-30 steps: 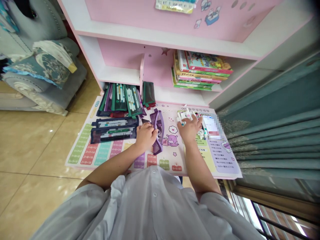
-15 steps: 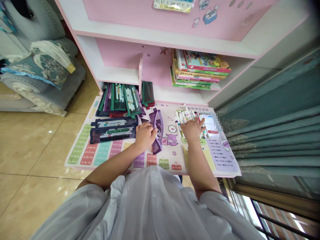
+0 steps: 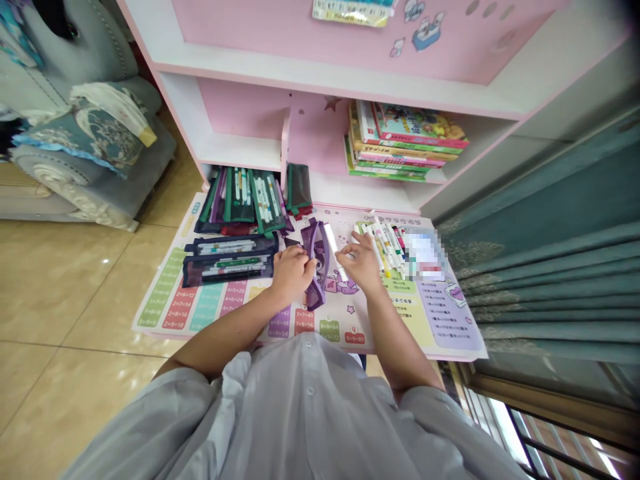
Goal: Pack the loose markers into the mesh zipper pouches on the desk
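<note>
A purple mesh pencil case [image 3: 316, 261] stands on its edge on the printed desk mat [image 3: 210, 303], and my left hand [image 3: 291, 273] is closed on its left side. My right hand [image 3: 361, 263] pinches a white marker pen [image 3: 335, 251] whose far end points at the top of the case. Just right of that hand lies a loose pile of marker pens [image 3: 387, 243] on the mat.
Two filled dark pencil cases [image 3: 227, 261] lie left of my hands, with several more green and purple ones [image 3: 245, 200] behind them under the pink shelf. A stack of books [image 3: 400, 141] sits in the shelf. A teal curtain [image 3: 550, 267] hangs at the right.
My right hand has left the pile of marker pens and moved left toward the purple case, carrying one white marker. My left hand has stayed on the case.
</note>
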Tool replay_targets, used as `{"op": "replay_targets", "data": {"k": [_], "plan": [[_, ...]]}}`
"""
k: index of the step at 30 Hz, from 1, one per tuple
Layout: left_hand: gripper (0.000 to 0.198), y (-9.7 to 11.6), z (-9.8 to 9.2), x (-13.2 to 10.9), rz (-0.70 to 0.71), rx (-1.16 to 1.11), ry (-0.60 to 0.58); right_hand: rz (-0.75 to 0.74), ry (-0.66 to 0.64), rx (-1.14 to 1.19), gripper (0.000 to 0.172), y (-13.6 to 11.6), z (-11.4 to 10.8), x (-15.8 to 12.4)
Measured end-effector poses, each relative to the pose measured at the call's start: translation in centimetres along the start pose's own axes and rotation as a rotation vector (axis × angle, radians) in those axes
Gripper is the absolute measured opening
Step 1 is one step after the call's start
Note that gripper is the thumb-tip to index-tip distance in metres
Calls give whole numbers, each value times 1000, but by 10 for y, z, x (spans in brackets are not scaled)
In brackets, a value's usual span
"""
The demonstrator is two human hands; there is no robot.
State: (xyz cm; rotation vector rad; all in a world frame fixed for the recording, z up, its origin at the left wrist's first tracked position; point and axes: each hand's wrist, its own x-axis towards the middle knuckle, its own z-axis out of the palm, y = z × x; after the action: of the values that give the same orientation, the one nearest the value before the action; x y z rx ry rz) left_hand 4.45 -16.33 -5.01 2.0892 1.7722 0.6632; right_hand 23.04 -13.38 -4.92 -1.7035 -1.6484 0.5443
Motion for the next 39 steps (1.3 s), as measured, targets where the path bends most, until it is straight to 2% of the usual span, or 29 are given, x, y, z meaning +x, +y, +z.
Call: {"op": "replay_targets", "data": {"k": [4, 8, 14, 18, 24, 27, 30, 34, 36, 39], "plan": [[28, 0, -1, 0, -3, 1, 9, 36, -100, -39, 10, -7, 3, -3], [29, 1, -2, 0, -5, 3, -6, 69, -147, -69, 12, -13, 3, -1], [28, 2, -2, 0, 9, 18, -9, -10, -140, -90, 13, -22, 23, 0], [27, 1, -2, 1, 5, 30, -13, -49, -124, -51, 18, -20, 40, 0], [28, 1, -4, 0, 7, 35, -22, -131, -133, -49, 21, -13, 48, -2], [27, 1, -3, 0, 5, 29, -22, -193, -112, -28, 22, -10, 45, -1], [27, 1, -2, 1, -3, 12, -5, -187, 9, -72, 22, -2, 34, 3], [27, 0, -1, 1, -14, -12, -2, -21, 129, -333, 21, 18, 12, 12], [28, 0, -1, 1, -7, -13, -8, 68, 142, -446, 21, 28, 5, 15], [28, 0, -2, 1, 1, -14, -11, 121, 122, -531, 22, 41, 1, 20]]}}
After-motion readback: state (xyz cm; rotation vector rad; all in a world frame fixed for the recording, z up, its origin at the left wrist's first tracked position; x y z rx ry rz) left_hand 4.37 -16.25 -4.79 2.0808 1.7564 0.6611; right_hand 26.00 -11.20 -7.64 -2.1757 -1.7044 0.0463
